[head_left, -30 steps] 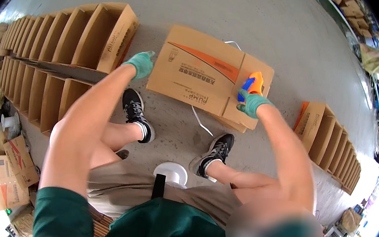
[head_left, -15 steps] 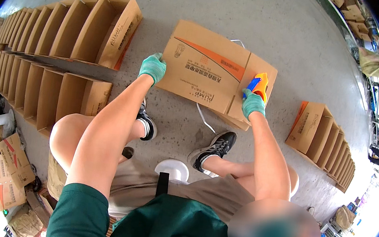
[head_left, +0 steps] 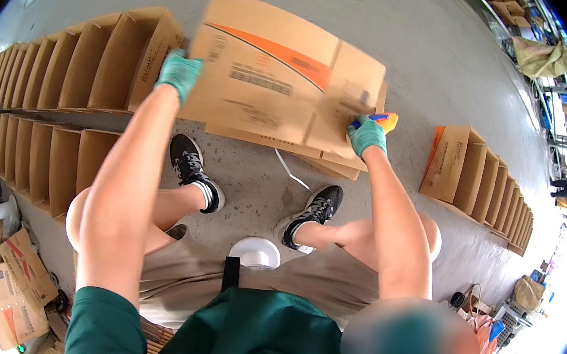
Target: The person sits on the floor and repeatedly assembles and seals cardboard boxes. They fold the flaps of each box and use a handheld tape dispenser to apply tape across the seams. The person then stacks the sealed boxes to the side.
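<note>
A folded-flat cardboard carton (head_left: 260,78) with an orange stripe is lifted in front of me, slightly blurred by motion. My left hand (head_left: 180,76), in a green glove, grips its left edge; the fingers are partly out of sight behind the board. At its lower right corner is my right hand (head_left: 368,136), gloved alike and closed round a blue and yellow tape dispenser (head_left: 387,122). That hand also meets the carton's edge. Under the raised carton, more flat cartons (head_left: 331,167) lie on the floor, a white strap (head_left: 290,169) sticking out from them.
Two rows of opened cartons (head_left: 108,74) stand at my left, and another row (head_left: 451,166) at my right. My shoes (head_left: 189,165) are planted near the flat cartons. Loose cardboard boxes (head_left: 10,299) lie lower left. A shelf with goods runs along the far right.
The top carton has come up off the flat ones and shifted left, uncovering those below. Both my hands moved left with it, and the tape dispenser has turned in my right hand.
</note>
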Available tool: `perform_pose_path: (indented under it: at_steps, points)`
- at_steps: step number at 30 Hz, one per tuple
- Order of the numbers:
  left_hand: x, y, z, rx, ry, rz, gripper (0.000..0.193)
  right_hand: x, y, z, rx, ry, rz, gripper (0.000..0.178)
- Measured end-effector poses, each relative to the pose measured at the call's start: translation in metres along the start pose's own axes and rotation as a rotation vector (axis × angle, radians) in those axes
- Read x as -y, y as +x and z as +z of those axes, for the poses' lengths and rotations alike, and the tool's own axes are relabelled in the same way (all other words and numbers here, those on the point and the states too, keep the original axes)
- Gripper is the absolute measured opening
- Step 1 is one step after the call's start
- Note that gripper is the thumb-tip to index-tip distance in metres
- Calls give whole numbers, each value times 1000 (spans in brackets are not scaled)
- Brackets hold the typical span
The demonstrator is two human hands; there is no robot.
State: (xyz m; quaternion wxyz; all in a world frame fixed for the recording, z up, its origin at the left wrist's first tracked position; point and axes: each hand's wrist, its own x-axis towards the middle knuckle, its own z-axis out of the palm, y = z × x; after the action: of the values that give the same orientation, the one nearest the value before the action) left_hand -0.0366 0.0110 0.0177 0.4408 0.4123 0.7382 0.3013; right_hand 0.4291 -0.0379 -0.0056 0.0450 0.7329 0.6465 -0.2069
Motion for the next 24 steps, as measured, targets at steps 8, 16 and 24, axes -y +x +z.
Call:
perform_pose_path:
  at_steps: [8,16,24]
  points:
    - [-27,-23,-77,-151,95,154,41,-11,-28,24,-124,-253,-99,46]
    - [-40,-39,-104,-121,61,272,49,84,-42,-173,-562,-97,-414,61]
    - [-43,-44,-108,-110,127,345,54,93,-67,-155,-329,-103,-325,75]
